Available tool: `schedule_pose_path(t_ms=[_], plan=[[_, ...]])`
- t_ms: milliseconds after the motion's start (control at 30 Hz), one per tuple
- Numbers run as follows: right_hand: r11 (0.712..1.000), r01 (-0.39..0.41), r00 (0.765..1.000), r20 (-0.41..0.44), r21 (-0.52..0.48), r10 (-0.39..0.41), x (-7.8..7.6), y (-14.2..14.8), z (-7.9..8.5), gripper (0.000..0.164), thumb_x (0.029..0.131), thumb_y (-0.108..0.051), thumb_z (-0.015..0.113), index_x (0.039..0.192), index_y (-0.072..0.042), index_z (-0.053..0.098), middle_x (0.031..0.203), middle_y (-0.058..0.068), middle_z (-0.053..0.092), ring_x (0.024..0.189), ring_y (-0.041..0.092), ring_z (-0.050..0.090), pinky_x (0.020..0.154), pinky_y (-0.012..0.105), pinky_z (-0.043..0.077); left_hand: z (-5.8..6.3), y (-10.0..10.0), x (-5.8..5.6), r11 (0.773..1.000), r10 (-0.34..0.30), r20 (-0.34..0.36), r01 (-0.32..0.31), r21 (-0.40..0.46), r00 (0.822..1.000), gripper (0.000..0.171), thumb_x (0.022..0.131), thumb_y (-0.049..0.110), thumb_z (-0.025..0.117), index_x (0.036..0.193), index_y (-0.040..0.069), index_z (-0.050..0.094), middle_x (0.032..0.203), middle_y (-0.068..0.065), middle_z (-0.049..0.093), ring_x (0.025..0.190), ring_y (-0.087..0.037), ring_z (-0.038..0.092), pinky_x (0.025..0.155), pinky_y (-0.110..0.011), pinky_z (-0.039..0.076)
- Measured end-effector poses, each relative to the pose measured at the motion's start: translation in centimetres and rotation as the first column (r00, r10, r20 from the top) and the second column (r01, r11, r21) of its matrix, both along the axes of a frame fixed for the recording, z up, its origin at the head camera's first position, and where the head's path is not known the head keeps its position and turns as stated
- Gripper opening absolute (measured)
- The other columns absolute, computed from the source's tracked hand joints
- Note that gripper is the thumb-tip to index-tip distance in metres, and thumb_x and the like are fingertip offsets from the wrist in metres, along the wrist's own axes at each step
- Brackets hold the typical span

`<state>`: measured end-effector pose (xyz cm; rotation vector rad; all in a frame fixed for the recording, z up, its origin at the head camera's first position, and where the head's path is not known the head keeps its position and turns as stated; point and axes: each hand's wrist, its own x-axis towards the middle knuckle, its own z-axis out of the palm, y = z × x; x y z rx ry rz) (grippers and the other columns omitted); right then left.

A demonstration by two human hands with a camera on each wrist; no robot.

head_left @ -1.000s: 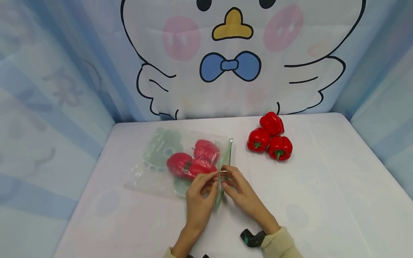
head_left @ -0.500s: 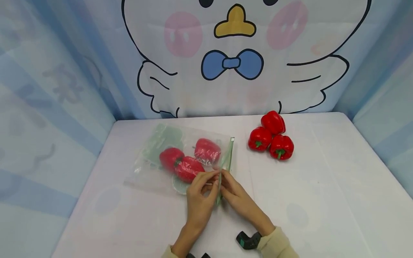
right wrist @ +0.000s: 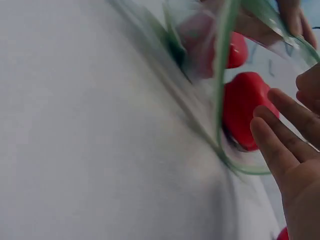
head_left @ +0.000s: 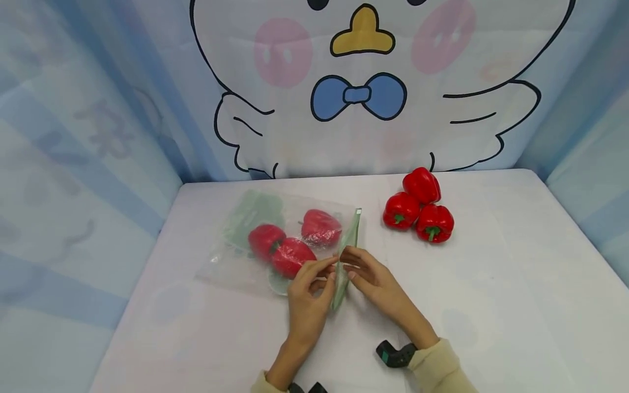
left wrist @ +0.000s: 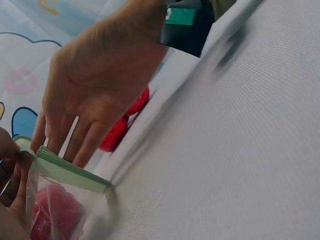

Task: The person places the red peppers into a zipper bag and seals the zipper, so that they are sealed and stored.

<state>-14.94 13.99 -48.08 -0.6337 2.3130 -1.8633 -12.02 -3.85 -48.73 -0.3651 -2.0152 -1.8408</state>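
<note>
A clear zip bag (head_left: 231, 267) with a green zip strip lies on the table, several red bell peppers (head_left: 292, 256) inside it. My left hand (head_left: 309, 300) pinches the bag's edge near the middle of its green mouth. Just right of that mouth is my right hand (head_left: 383, 286), its fingertips at the green strip. In the right wrist view the right hand's fingers (right wrist: 282, 145) are fairly straight and spread, beside a bag pepper (right wrist: 247, 110). The green rim (right wrist: 220, 90) stands apart as a loop there. Whether the right fingertips touch the strip, I cannot tell.
Three loose red bell peppers (head_left: 420, 207) sit clustered at the back right of the white table (head_left: 491, 305). Printed curtains (head_left: 98, 164) close off the back and sides. A black wrist camera (head_left: 395, 355) is on the right wrist.
The peppers in the bag have spread apart, one shifting left. The right hand closed in on the green strip, then drew slightly back right. The bag's mouth looks wider than half a second ago.
</note>
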Motion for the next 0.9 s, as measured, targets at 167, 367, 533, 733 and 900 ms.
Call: schedule_pose_path(t_ms=[167, 367, 533, 733, 900], plan=[[0.978, 0.178, 0.977, -0.095, -0.106, -0.189, -1.5, 2.2, 1.0, 0.044, 0.104, 0.001, 0.056, 0.147, -0.003, 0.052, 0.146, 0.021, 0.059, 0.132, 0.014, 0.062, 0.107, 0.017, 0.051, 0.1, 0.1, -0.2, 1.000, 0.014, 0.016, -0.014, 0.003, 1.000, 0.028, 0.095, -0.003, 0.071, 0.119, 0.010, 0.076, 0.105, -0.009, 0.071, 0.097, -0.017, 0.069, 0.073, -0.022, 0.062], [0.884, 0.421, 0.878, -0.155, -0.202, -0.453, -2.1, 4.4, 0.5, 0.041, 0.102, 0.002, 0.060, 0.143, 0.002, 0.054, 0.138, 0.018, 0.065, 0.121, 0.009, 0.067, 0.101, 0.015, 0.053, -0.2, 0.3, 0.0, 1.000, 0.014, 0.018, -0.014, 0.015, 1.000, 0.028, 0.094, -0.006, 0.070, 0.117, 0.009, 0.076, 0.103, -0.010, 0.071, 0.094, -0.015, 0.067, 0.071, -0.021, 0.062], [0.806, 0.505, 0.798, -0.188, -0.308, -0.572, -2.2, 5.3, 0.2, 0.038, 0.100, 0.004, 0.061, 0.139, 0.005, 0.057, 0.130, 0.007, 0.069, 0.116, 0.014, 0.068, 0.101, 0.015, 0.054, -0.3, 0.2, -0.1, 1.000, 0.021, 0.004, -0.021, 0.018, 1.000, 0.029, 0.093, -0.006, 0.070, 0.117, 0.010, 0.076, 0.103, -0.009, 0.071, 0.094, -0.016, 0.068, 0.070, -0.022, 0.062], [0.723, 0.530, 0.736, -0.183, -0.443, -0.652, -2.1, 5.8, 0.0, 0.035, 0.100, 0.006, 0.060, 0.134, 0.009, 0.057, 0.124, 0.008, 0.068, 0.114, 0.021, 0.065, 0.101, 0.016, 0.054, -0.3, 0.1, -0.1, 1.000, 0.026, 0.020, -0.026, 0.016, 0.999, 0.030, 0.092, -0.009, 0.070, 0.116, 0.009, 0.076, 0.103, -0.007, 0.072, 0.094, -0.011, 0.067, 0.070, -0.023, 0.062], [0.624, 0.607, 0.647, -0.151, -0.492, -0.748, -2.3, 6.1, 0.1, 0.033, 0.100, 0.004, 0.062, 0.132, 0.006, 0.060, 0.123, 0.006, 0.065, 0.116, 0.025, 0.060, 0.100, 0.015, 0.053, -0.4, 0.0, -0.2, 1.000, 0.028, 0.016, -0.028, 0.009, 0.999, 0.029, 0.093, -0.005, 0.071, 0.117, 0.011, 0.076, 0.104, -0.007, 0.072, 0.093, -0.014, 0.068, 0.070, -0.022, 0.062]])
